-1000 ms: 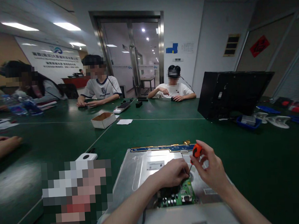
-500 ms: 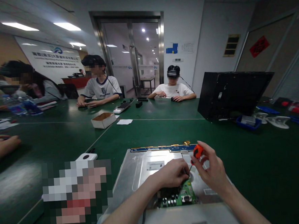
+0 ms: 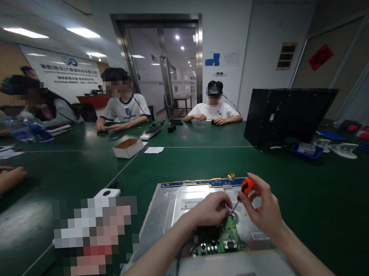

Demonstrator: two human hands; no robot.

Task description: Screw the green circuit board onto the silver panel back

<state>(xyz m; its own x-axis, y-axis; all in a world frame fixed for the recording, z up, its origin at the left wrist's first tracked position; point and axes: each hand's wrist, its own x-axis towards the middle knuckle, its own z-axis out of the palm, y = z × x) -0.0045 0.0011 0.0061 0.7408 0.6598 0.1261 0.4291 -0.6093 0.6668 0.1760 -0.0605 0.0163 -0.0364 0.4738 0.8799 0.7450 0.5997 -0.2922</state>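
Note:
My right hand [image 3: 263,202] grips a screwdriver [image 3: 247,185] by its orange and black handle. The thin shaft slants down to the left, its tip at the upper edge of a green circuit board [image 3: 231,234]. Beside that tip, my left hand [image 3: 214,208] is closed in a pinch, and whatever its fingers hold is hidden. Under both hands lies a flat silver metal panel [image 3: 158,212], with the board on it and a blue circuit strip [image 3: 190,184] along its far edge. My left hand and wrist cover part of the board.
On the green table [image 3: 201,162] are an open cardboard box [image 3: 128,149], a white power strip [image 3: 109,193] and a blue tray [image 3: 307,151]. A black monitor housing [image 3: 288,117] stands at the right. Co-workers sit across and to the left; one person's hand [image 3: 7,180] rests at the left edge.
My right hand and the screwdriver handle have shifted slightly right. My left hand has moved a little up and left, uncovering more of the board's upper corner.

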